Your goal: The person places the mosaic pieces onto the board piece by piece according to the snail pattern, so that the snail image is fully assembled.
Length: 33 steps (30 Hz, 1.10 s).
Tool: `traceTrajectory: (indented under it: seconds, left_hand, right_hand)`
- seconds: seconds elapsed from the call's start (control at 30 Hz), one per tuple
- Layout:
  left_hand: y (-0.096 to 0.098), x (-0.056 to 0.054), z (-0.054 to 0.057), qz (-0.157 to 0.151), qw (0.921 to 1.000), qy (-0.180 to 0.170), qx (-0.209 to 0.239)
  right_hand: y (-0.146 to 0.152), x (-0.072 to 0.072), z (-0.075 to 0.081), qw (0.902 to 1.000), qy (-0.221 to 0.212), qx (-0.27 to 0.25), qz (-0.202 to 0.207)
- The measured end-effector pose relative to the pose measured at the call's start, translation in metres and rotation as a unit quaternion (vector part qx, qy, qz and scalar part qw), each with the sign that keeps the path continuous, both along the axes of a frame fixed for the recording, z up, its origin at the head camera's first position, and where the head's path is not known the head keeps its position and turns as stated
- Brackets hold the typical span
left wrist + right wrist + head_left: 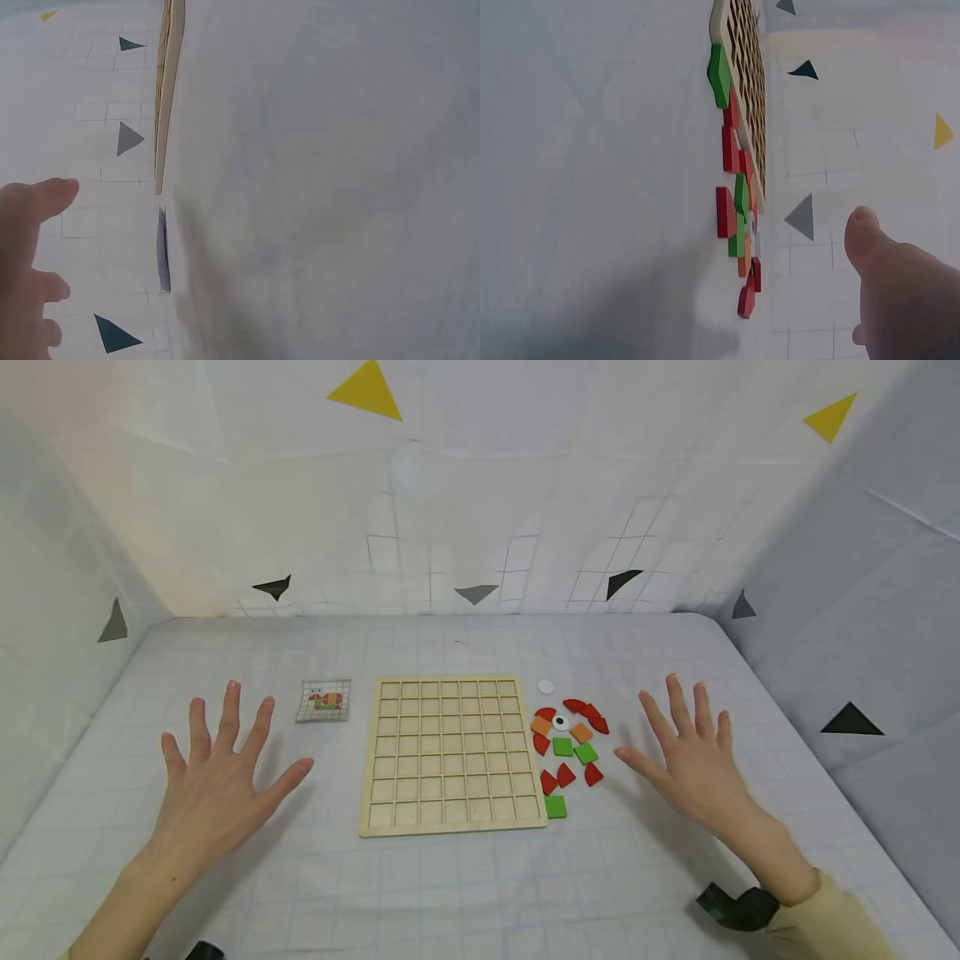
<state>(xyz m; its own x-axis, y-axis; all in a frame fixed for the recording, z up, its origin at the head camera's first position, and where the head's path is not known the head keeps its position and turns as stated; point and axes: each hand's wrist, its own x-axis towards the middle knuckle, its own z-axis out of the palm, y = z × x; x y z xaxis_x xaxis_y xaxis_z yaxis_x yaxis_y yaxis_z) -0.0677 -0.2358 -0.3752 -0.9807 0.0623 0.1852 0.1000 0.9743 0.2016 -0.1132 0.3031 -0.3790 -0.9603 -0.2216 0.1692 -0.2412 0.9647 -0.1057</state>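
Note:
A pale wooden grid board (461,754) lies flat on the table, its square cells bare. Left of it is a small picture card (324,701) printed with a red, orange and green figure. Along the board's right side lie loose pieces: red quarter-rounds (566,775), green squares (585,753), orange squares (581,732), a white disc (545,687) and an eye disc (560,722). My left hand (217,777) hovers left of the card with spread fingers, holding nothing. To the right of the pieces, my right hand (693,760) is likewise spread and holds nothing.
A white cloth with faint grid lines covers the table (465,893). White sheets with black, grey and yellow triangles rise at the back and sides. A black wrist device (738,907) sits on the right wrist by the sleeve (832,918).

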Motion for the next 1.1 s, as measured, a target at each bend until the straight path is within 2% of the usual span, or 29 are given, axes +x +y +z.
traceTrajectory:
  seconds: [0.4,0.83,1.1]
  left_hand:
    - [0.003,-0.002,0.002,-0.007,0.9995,0.009,-0.029]
    - [0.009,-0.006,0.000,-0.006,0.9993,0.023,-0.029]
    - [0.012,-0.007,-0.001,-0.008,0.9987,0.020,-0.046]
  right_hand:
    - [-0.007,0.001,-0.003,0.9999,0.004,0.004,0.013]
    - [-0.011,-0.006,-0.005,0.9996,0.008,0.019,0.018]
    - [-0.014,-0.007,-0.009,0.9995,0.002,0.021,0.026]
